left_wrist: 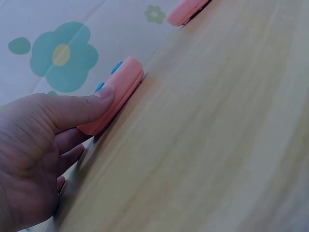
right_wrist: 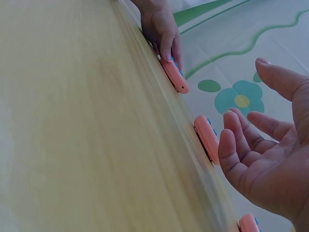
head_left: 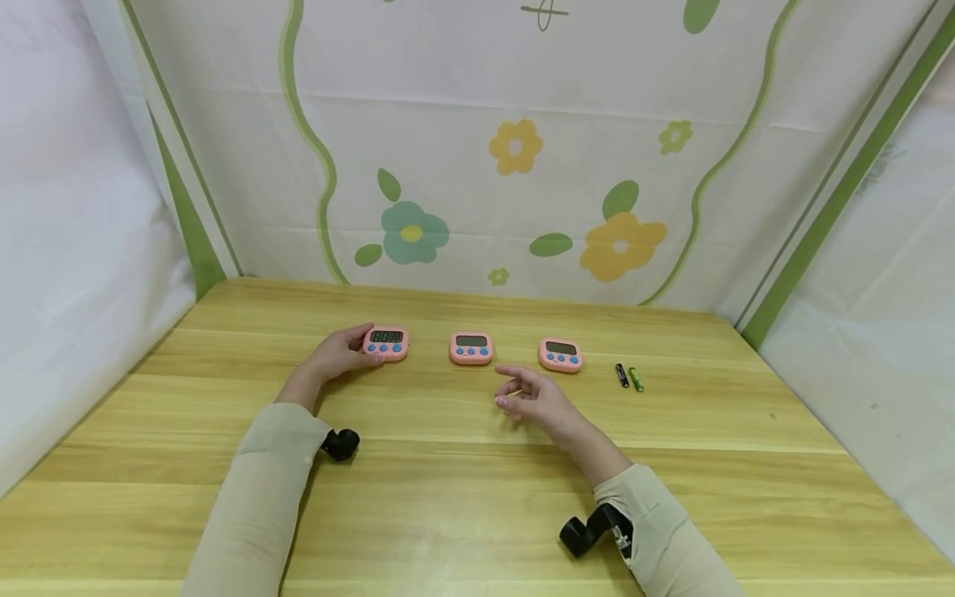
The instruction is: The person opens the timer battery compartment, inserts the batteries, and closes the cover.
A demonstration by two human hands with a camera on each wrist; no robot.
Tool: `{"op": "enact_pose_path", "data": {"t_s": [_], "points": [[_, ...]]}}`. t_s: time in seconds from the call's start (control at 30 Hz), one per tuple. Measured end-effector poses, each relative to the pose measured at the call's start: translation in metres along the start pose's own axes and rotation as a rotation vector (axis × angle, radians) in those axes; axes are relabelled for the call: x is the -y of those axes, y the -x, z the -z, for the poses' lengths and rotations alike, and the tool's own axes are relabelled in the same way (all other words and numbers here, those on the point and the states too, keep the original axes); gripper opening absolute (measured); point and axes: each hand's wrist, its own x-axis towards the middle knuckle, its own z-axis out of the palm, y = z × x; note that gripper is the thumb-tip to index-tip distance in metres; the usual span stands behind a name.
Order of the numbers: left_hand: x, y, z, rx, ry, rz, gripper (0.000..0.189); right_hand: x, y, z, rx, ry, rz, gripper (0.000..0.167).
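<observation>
Three pink digital timers with blue buttons lie in a row on the wooden table. My left hand [head_left: 341, 355] grips the left timer [head_left: 385, 343] at its left side, thumb on the near edge; dark digits show on its display. In the left wrist view the thumb presses against the pink casing [left_wrist: 118, 94] just below the blue buttons. The middle timer [head_left: 471, 349] and the right timer [head_left: 560, 355] have blank displays. My right hand [head_left: 539, 405] hovers nearer to me, between those two, holding nothing; in the right wrist view its fingers are loosely bent.
Two small batteries, one black [head_left: 622, 376] and one green [head_left: 637, 380], lie to the right of the timers. A white cloth [head_left: 462, 191] with printed flowers hangs behind the table's back edge. Each sleeve carries a black wrist camera [head_left: 342, 445].
</observation>
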Motion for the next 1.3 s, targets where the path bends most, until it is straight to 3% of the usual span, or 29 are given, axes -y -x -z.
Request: {"op": "enact_pose_path", "data": {"t_s": [0.2,0.43,0.53,0.7,0.93,1.07,1.3], "points": [[-0.001,0.001,0.000,-0.004,0.021,0.006,0.077,0.009,0.003,-0.002,0.004,-0.007,-0.011,0.052],[0.001,0.005,-0.001,-0.034,0.110,-0.082,0.082,-0.001,0.000,0.002,-0.007,-0.014,-0.020,0.054],[-0.003,0.006,-0.002,-0.041,0.135,-0.053,0.079,0.002,0.000,0.001,-0.011,-0.015,-0.029,0.052],[-0.016,0.006,-0.006,-0.068,0.103,-0.019,0.076,0.013,0.005,-0.002,-0.009,-0.011,-0.027,0.050],[-0.043,0.003,-0.022,-0.086,0.143,-0.130,0.075,0.010,0.004,0.001,-0.009,-0.017,-0.019,0.050],[-0.056,-0.001,-0.034,-0.088,0.141,-0.163,0.077,0.004,0.002,0.003,-0.012,-0.018,-0.021,0.053],[-0.072,-0.008,-0.054,-0.078,0.151,-0.154,0.070,0.002,0.001,0.004,-0.007,-0.016,-0.003,0.057]]}}
